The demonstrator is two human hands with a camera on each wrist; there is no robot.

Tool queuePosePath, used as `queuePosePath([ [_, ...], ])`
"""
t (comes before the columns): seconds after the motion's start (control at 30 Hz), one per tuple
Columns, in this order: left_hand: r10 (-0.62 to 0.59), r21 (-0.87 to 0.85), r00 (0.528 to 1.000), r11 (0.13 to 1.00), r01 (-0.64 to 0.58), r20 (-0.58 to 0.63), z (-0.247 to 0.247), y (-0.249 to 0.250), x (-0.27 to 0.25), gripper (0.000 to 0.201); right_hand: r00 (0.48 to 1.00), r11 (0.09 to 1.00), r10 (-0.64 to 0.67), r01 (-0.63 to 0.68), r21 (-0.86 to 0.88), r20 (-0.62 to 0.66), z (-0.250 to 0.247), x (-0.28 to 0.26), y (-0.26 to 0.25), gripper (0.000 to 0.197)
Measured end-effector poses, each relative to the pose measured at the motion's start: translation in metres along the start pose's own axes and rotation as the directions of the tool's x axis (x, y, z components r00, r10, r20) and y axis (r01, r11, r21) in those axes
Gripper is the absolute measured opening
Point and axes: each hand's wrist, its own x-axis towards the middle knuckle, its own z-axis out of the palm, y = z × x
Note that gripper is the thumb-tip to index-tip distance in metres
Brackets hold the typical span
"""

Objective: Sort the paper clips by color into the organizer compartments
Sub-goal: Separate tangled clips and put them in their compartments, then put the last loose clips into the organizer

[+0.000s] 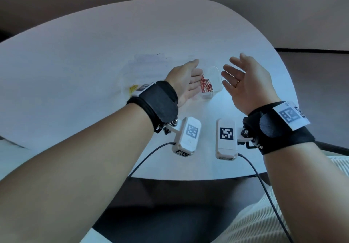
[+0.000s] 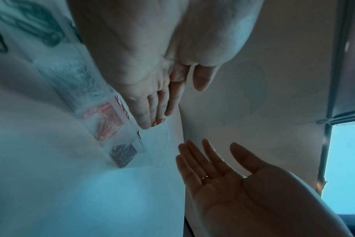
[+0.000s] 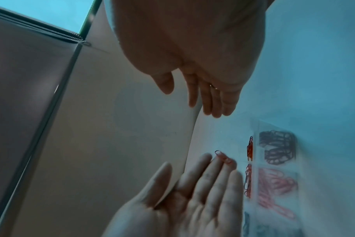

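Observation:
A clear plastic organizer [image 1: 215,72] lies mid-table, with a heap of red paper clips [image 1: 206,86] showing in it. My left hand [image 1: 192,72] hovers at its left side, fingers straight, palm facing right. One red clip [image 2: 158,122] lies against the left fingertips, unpinched; it also shows in the right wrist view as the red clip [image 3: 223,156]. My right hand [image 1: 236,70] is held flat and apart on the organizer's right, holding nothing. The wrist views show separate compartments of red clips [image 3: 276,184], dark clips [image 3: 278,147] and teal clips [image 2: 40,32].
A few yellow clips [image 1: 133,88] show just left of my left wrist strap. The white table [image 1: 94,53] has a rounded edge close to my body, and a faint sheet of paper [image 1: 149,63] lies behind the left hand. Cables trail from both wrist cameras.

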Motion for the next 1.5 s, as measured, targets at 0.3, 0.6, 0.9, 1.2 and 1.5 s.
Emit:
queuePosePath([
  [0.3,0.116,0.003,0.993,0.993,-0.116,-0.002,0.004,0.016,-0.011,0.045,0.998,0.997,-0.024,0.029,-0.072,0.061,0.003,-0.009,0.008,0.019],
  [0.6,0.418,0.648,0.898,0.723,-0.237,-0.137,-0.016,-0.008,-0.033,0.019,0.923,0.613,-0.358,0.349,-0.709,0.145,0.0,0.004,0.02,0.012],
  [0.9,0.753,0.876,0.547,0.476,-0.071,-0.365,-0.088,-0.06,-0.047,0.036,0.924,-0.064,-0.195,0.323,-0.944,0.329,0.054,0.043,0.04,0.01],
  [1.2,0.412,0.482,0.655,0.872,-0.083,-0.634,-0.128,-0.047,-0.038,0.029,0.926,-0.465,-0.062,0.304,-0.832,0.373,0.078,0.058,0.05,0.008],
  [1.5,0.364,0.406,0.692,0.907,-0.111,-0.624,-0.131,-0.048,-0.034,0.024,0.952,-0.409,-0.004,0.278,-0.869,0.306,0.079,0.06,0.046,0.004],
])
